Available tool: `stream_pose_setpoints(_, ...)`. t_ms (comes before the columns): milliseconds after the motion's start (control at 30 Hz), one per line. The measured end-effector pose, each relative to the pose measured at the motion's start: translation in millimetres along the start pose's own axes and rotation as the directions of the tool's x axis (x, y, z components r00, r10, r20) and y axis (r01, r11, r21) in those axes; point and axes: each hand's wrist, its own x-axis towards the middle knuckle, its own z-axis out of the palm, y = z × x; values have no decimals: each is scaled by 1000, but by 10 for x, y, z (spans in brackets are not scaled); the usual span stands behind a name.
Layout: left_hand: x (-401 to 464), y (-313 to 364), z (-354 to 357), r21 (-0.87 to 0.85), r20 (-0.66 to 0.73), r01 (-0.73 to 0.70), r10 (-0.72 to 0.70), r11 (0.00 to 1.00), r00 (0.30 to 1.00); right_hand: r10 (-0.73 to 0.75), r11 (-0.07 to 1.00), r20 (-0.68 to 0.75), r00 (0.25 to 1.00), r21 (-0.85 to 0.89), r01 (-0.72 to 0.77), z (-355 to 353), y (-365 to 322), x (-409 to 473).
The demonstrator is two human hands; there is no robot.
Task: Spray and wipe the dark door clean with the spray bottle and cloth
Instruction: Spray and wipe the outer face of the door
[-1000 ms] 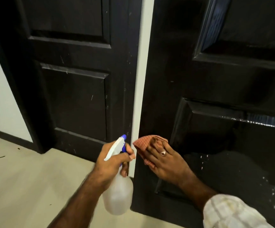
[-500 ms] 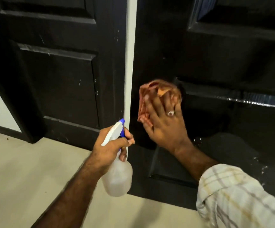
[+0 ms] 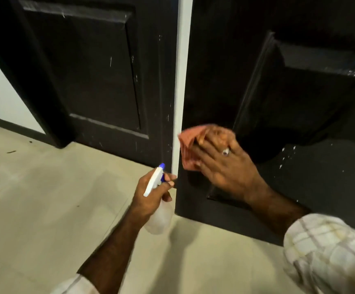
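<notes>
Grip status: my right hand [image 3: 221, 164] lies flat, fingers spread, pressing the reddish cloth [image 3: 190, 145] against the dark door [image 3: 225, 81]. My left hand [image 3: 151, 192] is curled round the neck of the spray bottle [image 3: 156, 200], finger near the trigger, nozzle pointing up toward the white frame strip [image 3: 182, 81].

Change noted: half a second ago the cloth sat higher, at the corner of the recessed panel; it is now back down near the door's left edge, low on the stile. I judge this a return stroke of a vertical wipe, so wiping is under way and spraying is paused.

Condition of the door: dark, glossy, panelled, standing just right of the frame strip, its bottom edge near the pale floor [image 3: 45, 209]. White droplets or flecks [image 3: 287, 153] show on the lower panel to the right of my hand, apart from the cloth; that area appears not yet wiped. The bottle is translucent and blurred; its fill level cannot be read.
</notes>
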Motion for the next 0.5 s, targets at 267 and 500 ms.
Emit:
stream_pose_setpoints(267, 260, -1217, 8, 104, -77, 42, -34, 994, 996, 188, 981, -51, 981, -35, -189, 553, -588, 43)
stream_pose_setpoints(500, 181, -2235, 282, 89, -41, -139, 143, 986, 989, -112, 991, 391, 914, 107, 76, 1586, -1466, -1380)
